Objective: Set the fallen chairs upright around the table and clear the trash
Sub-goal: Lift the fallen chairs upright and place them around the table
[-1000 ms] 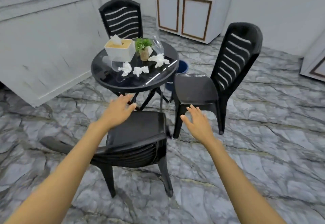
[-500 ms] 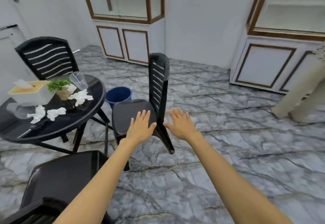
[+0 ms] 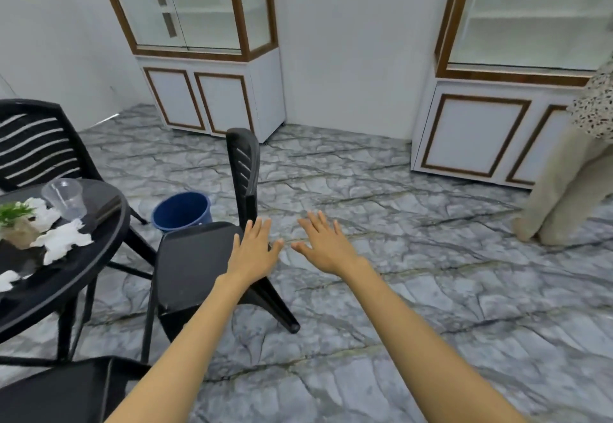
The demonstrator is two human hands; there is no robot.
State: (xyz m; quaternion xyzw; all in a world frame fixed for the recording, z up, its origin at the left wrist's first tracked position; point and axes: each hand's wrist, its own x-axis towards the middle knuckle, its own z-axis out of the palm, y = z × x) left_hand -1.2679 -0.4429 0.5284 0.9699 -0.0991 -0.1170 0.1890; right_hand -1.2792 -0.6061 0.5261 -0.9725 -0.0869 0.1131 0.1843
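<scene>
A black plastic chair (image 3: pixel 195 263) stands upright in the middle, seen side-on, facing the round black table (image 3: pixel 83 270) at the left. My left hand (image 3: pixel 253 250) hovers open over the chair's seat edge. My right hand (image 3: pixel 326 246) is open beside it, over the floor. A second black chair (image 3: pixel 36 147) stands behind the table, and a third chair's seat (image 3: pixel 66 392) shows at the bottom left. Crumpled white tissues (image 3: pixel 61 241) and a clear plastic cup (image 3: pixel 64 197) lie on the table. A blue bucket (image 3: pixel 180 211) sits on the floor beyond the middle chair.
A small potted plant (image 3: pixel 16 223) stands on the table. Two white glass-fronted cabinets (image 3: pixel 212 90) (image 3: pixel 497 124) line the far wall. Another person's legs (image 3: pixel 560 203) are at the right edge. Grey marble floor (image 3: pixel 431 290) stretches to the right.
My view has swung right, from the near chair and table toward the middle chair and the cabinets. Both hands left the near chair and now hover by the middle chair.
</scene>
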